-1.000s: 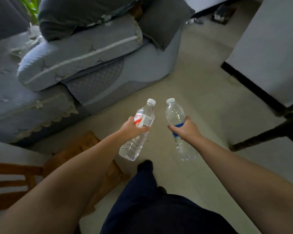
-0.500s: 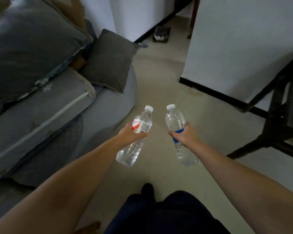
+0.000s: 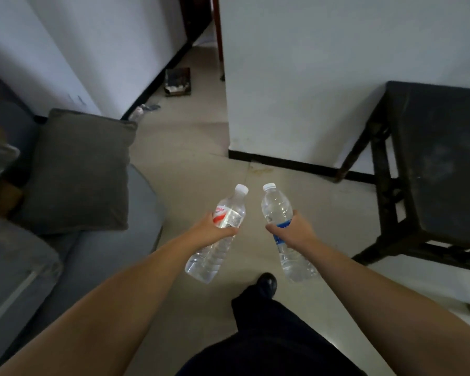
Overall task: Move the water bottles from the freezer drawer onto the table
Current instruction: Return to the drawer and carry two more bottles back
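No legible text: red-and-white label (image 3: 226, 217) on bottle at frame centre-left, blue label (image 3: 280, 234) on bottle at centre-right, both print too blurred.

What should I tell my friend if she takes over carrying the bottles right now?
Left hand: grips the red-labelled water bottle, tilted, cap on.
Right hand: grips the blue-labelled water bottle, cap on.
Done: both bottles are out and being carried over the floor.
Left: neither stands on a table yet. A dark table is ahead to the right; it is likely the place to set them. The freezer drawer is out of view.
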Motion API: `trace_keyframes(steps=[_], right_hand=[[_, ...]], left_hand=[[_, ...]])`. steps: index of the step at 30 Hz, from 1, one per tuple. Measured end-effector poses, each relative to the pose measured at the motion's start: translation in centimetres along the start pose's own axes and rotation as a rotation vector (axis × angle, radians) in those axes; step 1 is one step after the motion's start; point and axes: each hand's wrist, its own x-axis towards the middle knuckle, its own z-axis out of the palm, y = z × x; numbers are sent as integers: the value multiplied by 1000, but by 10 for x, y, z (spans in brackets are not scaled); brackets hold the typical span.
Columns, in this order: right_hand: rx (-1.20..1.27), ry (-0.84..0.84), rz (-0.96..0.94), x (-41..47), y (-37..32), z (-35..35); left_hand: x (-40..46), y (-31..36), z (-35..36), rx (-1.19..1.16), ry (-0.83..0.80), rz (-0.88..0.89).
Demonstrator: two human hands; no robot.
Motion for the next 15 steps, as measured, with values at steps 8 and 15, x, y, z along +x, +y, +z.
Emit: trace_keyframes(steps=[8,15], right_hand=[[65,123,39,134,-42,-105],[178,219,133,199,-34,-168]], left_hand=[[142,143,-11,5,-42,98],[229,242,14,132,-172,202]])
